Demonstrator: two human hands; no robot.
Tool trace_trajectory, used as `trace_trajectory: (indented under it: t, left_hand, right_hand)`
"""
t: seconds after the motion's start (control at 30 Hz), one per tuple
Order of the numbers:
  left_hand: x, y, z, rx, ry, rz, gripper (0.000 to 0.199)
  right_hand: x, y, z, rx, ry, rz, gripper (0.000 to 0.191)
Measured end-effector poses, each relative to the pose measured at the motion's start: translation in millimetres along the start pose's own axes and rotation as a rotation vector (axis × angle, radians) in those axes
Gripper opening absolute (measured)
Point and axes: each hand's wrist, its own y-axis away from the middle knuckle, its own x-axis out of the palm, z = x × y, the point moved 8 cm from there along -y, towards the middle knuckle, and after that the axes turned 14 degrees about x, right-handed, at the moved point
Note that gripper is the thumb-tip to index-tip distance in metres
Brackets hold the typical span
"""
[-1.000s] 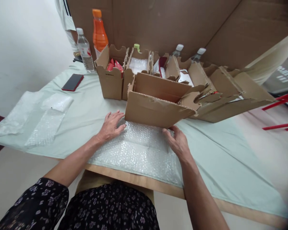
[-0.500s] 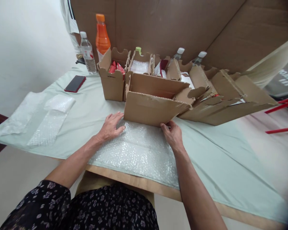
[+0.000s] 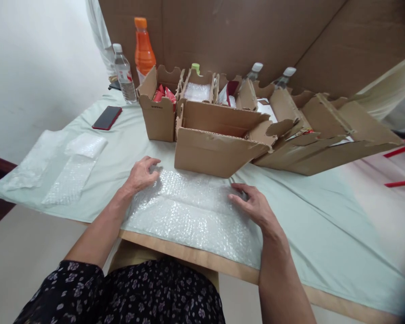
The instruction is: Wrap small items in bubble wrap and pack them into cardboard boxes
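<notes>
A sheet of bubble wrap point(image 3: 189, 218) lies flat on the pale green cloth point(image 3: 324, 225) in front of me. At its upper left corner, my left hand point(image 3: 142, 174) hovers or rests with fingers apart and nothing in them. Over its right side is my right hand point(image 3: 253, 204), thumb and fingers parted, also holding nothing. Whether either hand touches the wrap I cannot tell. Just beyond the sheet stands an open cardboard box point(image 3: 219, 153), its long side facing me; its inside bottom is hidden.
Behind stand several open boxes, one with red packets point(image 3: 164, 94), another with bubble wrap point(image 3: 197, 92). Leftward are a phone point(image 3: 107, 118), smaller bubble wrap pieces point(image 3: 72, 173), a water bottle point(image 3: 124, 76) and an orange bottle point(image 3: 144, 49). A red stool point(image 3: 403, 150) is at far right.
My right hand has let go of the box's lower right corner and drawn back toward me. My left hand has moved left, away from the box.
</notes>
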Motion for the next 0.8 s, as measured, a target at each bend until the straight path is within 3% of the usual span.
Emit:
trace_trajectory:
  t: [0.2, 0.53, 0.8]
  left_hand:
    - [2.6, 4.8, 3.4, -0.06, -0.038, 0.039, 0.047]
    - [8.5, -6.2, 3.1, -0.103, 0.073, 0.011, 0.04]
    - [13.4, -2.9, 8.4, -0.117, 0.048, -0.064, 0.032]
  right_hand:
    - [7.1, 1.6, 1.6, 0.009, 0.069, -0.037, 0.036]
    - [-11.7, -8.7, -15.0, 0.108, -0.029, -0.268, 0.031]
    - [-9.6, -14.9, -18.6, 0.12, 0.036, -0.271, 0.033]
